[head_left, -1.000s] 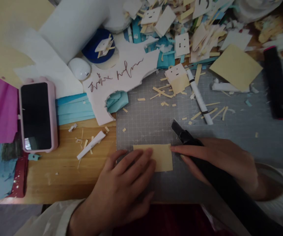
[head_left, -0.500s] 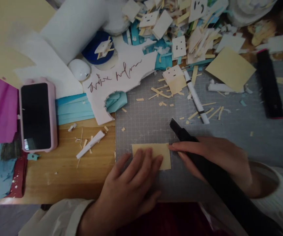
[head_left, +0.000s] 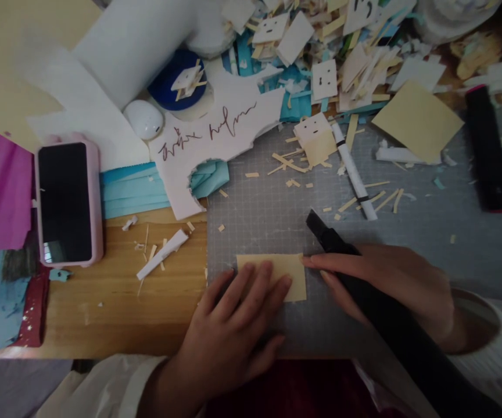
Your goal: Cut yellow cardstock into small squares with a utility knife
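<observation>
My left hand (head_left: pixel 237 325) lies palm down with fingers spread over a small cream paper rectangle (head_left: pixel 297 288), pressing it on the grey cutting mat (head_left: pixel 251 209). Its fingertips cover the paper's middle. On the other side, my right hand (head_left: pixel 399 284) has its index fingertip at the paper's upper right corner. Between that index finger and thumb runs a long black pen-like tool (head_left: pixel 390 325), its slanted tip pointing up and left, past the paper. Its exact kind I cannot make out, and its rear end leaves the picture at lower right.
Beyond my hands lie a white marker (head_left: pixel 356 174), paper strips (head_left: pixel 288 162) and a cream square (head_left: pixel 419 122). A black marker (head_left: pixel 490 151) is at far right. A phone (head_left: pixel 65 203) and white earbud case (head_left: pixel 144 120) sit left. Paper scraps (head_left: pixel 364 75) pile at the back.
The whole view has shifted slightly, so most things appear a little farther right. Both hands, the paper and the black tool keep nearly the same places relative to each other.
</observation>
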The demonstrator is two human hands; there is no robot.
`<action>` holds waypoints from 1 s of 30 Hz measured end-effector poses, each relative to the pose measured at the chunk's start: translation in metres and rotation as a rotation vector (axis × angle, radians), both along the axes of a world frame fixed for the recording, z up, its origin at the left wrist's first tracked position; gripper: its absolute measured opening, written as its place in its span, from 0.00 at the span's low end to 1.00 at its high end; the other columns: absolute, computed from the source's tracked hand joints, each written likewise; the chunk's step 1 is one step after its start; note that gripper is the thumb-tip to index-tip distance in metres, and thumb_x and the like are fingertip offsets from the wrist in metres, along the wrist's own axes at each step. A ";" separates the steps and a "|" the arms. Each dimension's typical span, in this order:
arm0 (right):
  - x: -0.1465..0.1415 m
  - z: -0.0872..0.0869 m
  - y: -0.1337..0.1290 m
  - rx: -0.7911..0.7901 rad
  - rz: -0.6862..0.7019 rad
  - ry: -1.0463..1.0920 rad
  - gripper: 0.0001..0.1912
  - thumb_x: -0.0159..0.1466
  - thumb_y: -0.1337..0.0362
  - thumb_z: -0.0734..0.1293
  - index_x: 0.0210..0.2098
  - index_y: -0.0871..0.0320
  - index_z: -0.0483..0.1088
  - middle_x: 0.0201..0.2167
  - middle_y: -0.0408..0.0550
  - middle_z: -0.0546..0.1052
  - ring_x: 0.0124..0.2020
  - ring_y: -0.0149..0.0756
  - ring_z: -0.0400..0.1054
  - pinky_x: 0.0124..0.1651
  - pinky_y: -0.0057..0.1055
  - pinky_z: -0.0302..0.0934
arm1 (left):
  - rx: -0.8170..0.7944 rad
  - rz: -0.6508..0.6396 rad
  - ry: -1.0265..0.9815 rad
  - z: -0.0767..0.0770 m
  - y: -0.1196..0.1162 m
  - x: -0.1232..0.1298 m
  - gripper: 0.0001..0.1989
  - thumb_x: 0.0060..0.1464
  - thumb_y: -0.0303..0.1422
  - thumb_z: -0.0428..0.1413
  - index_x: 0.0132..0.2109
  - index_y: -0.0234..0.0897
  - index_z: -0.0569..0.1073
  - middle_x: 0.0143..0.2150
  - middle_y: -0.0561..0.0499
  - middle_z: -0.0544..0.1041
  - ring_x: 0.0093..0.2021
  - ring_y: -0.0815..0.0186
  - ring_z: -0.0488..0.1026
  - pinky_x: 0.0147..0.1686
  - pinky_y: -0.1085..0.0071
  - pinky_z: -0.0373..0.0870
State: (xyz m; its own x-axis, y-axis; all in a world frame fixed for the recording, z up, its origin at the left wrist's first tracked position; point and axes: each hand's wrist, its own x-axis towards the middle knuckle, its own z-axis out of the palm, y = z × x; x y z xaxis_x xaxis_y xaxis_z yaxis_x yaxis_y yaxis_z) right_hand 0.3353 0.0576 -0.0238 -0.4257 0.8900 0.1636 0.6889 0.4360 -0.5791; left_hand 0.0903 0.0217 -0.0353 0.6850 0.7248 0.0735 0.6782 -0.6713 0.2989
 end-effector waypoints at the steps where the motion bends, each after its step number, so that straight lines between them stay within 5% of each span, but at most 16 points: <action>1: 0.000 -0.001 0.000 0.006 -0.008 0.004 0.14 0.65 0.68 0.63 0.48 0.47 0.70 0.30 0.38 0.81 0.28 0.34 0.77 0.31 0.32 0.70 | -0.005 0.001 -0.001 0.000 0.000 0.000 0.28 0.60 0.44 0.51 0.65 0.40 0.65 0.65 0.48 0.66 0.61 0.55 0.63 0.61 0.60 0.51; 30: -0.002 0.004 0.006 0.099 0.065 -0.041 0.12 0.65 0.70 0.62 0.45 0.53 0.72 0.29 0.42 0.81 0.28 0.31 0.76 0.31 0.27 0.70 | -0.044 0.001 -0.027 0.001 0.000 0.000 0.28 0.60 0.43 0.53 0.65 0.39 0.65 0.67 0.46 0.65 0.63 0.56 0.61 0.62 0.59 0.49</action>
State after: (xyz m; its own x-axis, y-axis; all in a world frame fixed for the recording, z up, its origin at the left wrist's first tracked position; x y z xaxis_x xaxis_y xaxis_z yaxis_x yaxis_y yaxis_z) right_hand 0.3335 0.0633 -0.0199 -0.4902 0.8405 0.2308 0.6793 0.5343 -0.5031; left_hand 0.0898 0.0221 -0.0345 0.6828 0.7281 0.0601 0.6700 -0.6568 0.3460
